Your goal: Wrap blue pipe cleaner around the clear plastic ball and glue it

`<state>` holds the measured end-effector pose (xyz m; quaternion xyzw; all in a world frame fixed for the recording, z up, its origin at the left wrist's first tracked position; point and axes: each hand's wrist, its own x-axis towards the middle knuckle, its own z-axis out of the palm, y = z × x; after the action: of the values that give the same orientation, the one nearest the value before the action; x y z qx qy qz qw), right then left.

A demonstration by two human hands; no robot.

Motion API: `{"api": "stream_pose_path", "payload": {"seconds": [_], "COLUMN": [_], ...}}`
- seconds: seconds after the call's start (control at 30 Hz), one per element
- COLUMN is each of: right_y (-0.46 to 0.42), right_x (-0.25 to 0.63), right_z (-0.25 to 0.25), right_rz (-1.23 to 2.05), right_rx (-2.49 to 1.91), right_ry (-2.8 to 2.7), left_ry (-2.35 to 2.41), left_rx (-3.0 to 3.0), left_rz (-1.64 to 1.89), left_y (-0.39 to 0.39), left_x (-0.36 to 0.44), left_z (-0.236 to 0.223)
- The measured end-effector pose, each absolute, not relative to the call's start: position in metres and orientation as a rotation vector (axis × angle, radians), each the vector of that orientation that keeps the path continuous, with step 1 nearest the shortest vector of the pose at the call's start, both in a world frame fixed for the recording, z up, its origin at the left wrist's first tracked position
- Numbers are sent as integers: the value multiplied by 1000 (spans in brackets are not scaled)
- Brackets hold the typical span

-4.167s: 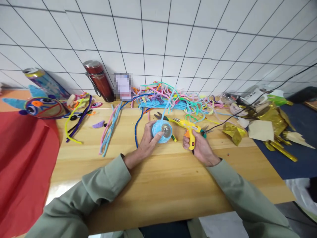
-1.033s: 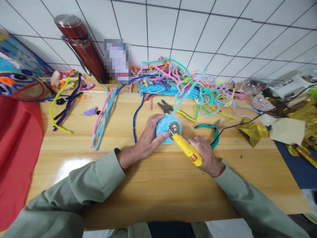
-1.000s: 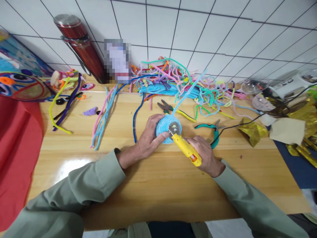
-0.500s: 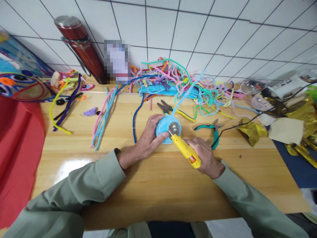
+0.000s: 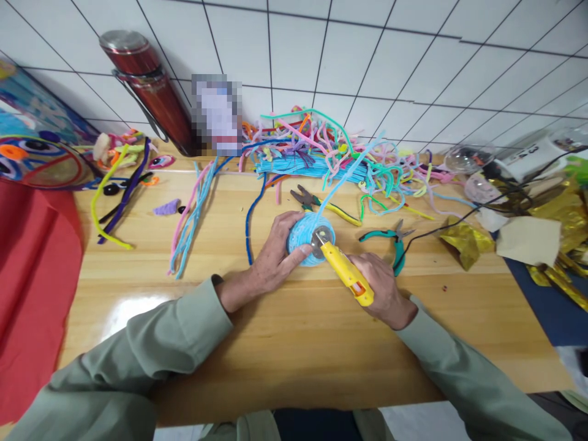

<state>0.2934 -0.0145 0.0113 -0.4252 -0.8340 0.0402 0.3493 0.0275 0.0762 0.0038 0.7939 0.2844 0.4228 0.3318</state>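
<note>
A round clear ball wrapped in light blue pipe cleaner [image 5: 303, 236] rests at mid-table, with a bare transparent patch on its right part. My left hand [image 5: 278, 254] grips its left side, thumb lying across the front. One loose end of light blue pipe cleaner [image 5: 342, 179] sticks up from the ball toward the back right. In my right hand [image 5: 379, 285] is a yellow hot glue gun [image 5: 346, 272]. Its metal nozzle points at the transparent patch; whether it touches the surface I cannot tell.
Behind the ball lie pliers with yellow handles [image 5: 337, 209] and a heap of coloured pipe cleaners [image 5: 312, 162]. Teal-handled pliers [image 5: 397, 245] and a black cord [image 5: 441, 226] are at the right. A red thermos [image 5: 156, 98] stands against the tiled wall. Red fabric [image 5: 32, 288] covers the left edge.
The glue gun's nozzle has shifted slightly up and right, from the left edge of the transparent patch to over it. My left hand and the ball stay nearly in place.
</note>
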Motion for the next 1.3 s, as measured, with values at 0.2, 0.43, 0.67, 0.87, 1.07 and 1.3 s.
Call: {"api": "stream_pose_path", "payload": {"seconds": [0.2,0.43,0.67,0.87,1.07,1.3], "right_y": [-13,-12,-11,-10,-11,-12], "right_x": [291,289,291,291,292,291], "right_z": [14,14,11,12,11,11], "right_rz": [31,-1,-1,26,13,22], "right_rx": [-1052,-1040,-1062,-1049,-1052,-1071], "right_ry": [-2206,-2212,-2169,-2174,-2158,-2135], "left_ry": [751,743,727,731,736,726], "left_rx": [2081,2075,2046,2049,2064,2080], "left_rz": [1117,1133,1144,1130,1143,1137], "left_y": [77,77,78,77,77,77], "left_x": [28,29,29,28,29,28], "left_z": [2,-1,-1,0,-2,-2]}}
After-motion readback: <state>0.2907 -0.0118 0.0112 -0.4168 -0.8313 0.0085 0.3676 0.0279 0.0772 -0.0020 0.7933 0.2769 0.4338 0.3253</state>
